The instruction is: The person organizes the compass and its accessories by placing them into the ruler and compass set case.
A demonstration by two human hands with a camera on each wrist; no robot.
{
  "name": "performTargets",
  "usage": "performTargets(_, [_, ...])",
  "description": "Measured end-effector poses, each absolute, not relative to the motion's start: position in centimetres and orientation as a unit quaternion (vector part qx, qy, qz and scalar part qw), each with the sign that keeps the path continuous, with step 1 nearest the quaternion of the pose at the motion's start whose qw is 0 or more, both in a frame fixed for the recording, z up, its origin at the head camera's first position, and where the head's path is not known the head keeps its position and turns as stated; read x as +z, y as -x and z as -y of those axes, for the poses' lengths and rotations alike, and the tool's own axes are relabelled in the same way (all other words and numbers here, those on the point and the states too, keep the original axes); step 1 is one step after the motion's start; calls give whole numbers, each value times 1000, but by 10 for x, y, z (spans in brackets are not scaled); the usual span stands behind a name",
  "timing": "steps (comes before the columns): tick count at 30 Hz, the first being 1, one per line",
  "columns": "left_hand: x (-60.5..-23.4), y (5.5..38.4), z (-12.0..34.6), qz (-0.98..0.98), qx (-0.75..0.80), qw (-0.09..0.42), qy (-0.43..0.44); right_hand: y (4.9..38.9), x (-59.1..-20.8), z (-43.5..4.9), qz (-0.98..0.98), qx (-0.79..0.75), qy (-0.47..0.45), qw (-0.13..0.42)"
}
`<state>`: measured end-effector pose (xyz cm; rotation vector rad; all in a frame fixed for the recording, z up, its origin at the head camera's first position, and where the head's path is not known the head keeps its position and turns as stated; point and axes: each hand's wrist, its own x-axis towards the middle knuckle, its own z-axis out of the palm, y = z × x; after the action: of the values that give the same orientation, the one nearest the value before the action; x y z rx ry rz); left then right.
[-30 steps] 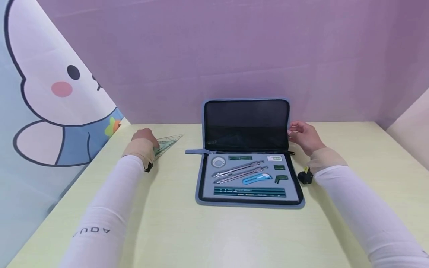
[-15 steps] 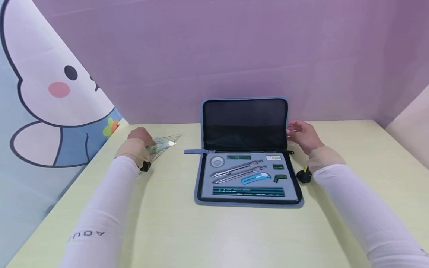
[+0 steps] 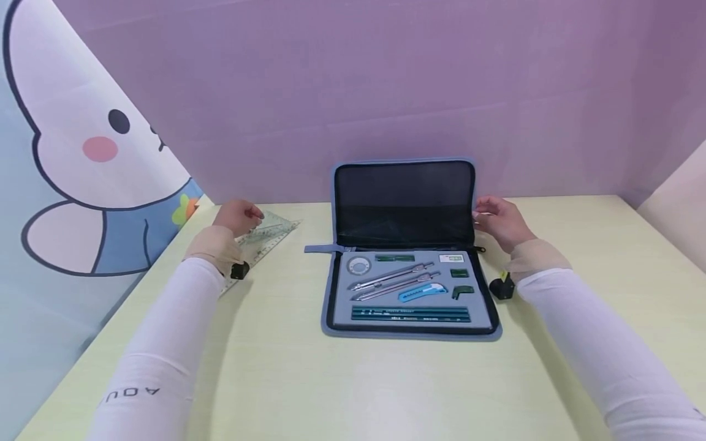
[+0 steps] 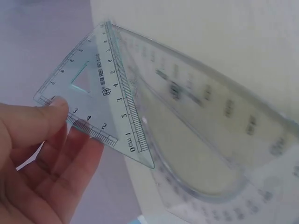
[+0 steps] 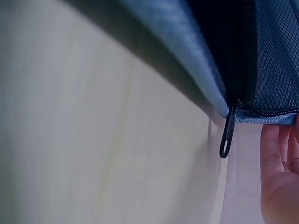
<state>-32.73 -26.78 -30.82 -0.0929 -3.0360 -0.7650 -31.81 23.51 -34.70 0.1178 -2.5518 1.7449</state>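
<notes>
In the left wrist view my left hand (image 4: 42,154) pinches a small clear set square (image 4: 100,88) by its edge, thumb on top and fingers beneath. Under it lies a larger clear ruler with a curved cut-out (image 4: 205,112), on the table at the left in the head view. My right hand (image 3: 502,223) holds the right edge of the raised lid (image 3: 405,202) of a blue zip case (image 3: 342,334). Its fingers reach behind the lid in the right wrist view, where a black zipper pull (image 5: 227,133) hangs close by.
The case's grey tray holds two metal compasses (image 3: 394,285), a blue utility knife (image 3: 421,292), dark green pencils (image 3: 410,314), a round white piece (image 3: 359,265) and several small green items. A purple cloth wall (image 3: 386,79) stands behind the table (image 3: 386,392).
My left hand has shifted slightly left and turned, lifting the small set square so that it stands apart from the larger ruler. The right hand stays at the lid.
</notes>
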Motion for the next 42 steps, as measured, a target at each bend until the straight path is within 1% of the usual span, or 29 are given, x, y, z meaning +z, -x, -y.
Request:
performTargets(4, [-300,325,261,963,-266,21,30,318,-348,-236,824,564,-39,26])
performTargets(16, [-288,335,250,946,-303,106,42,316,-348,-237,821,568,-38,31])
performTargets(22, [-277,332,225,939,-310,139,43,315,-349,-238,820,570,-35,31])
performTargets(27, [-263,331,201,925,-340,159,63,315,-348,-238,821,569,-33,29])
performTargets(32, [-253,335,179,920,-341,171,92,316,-348,-238,812,582,-39,32])
performTargets(42, [-240,339,140,924,-322,155,135,316,-349,-239,808,587,-43,33])
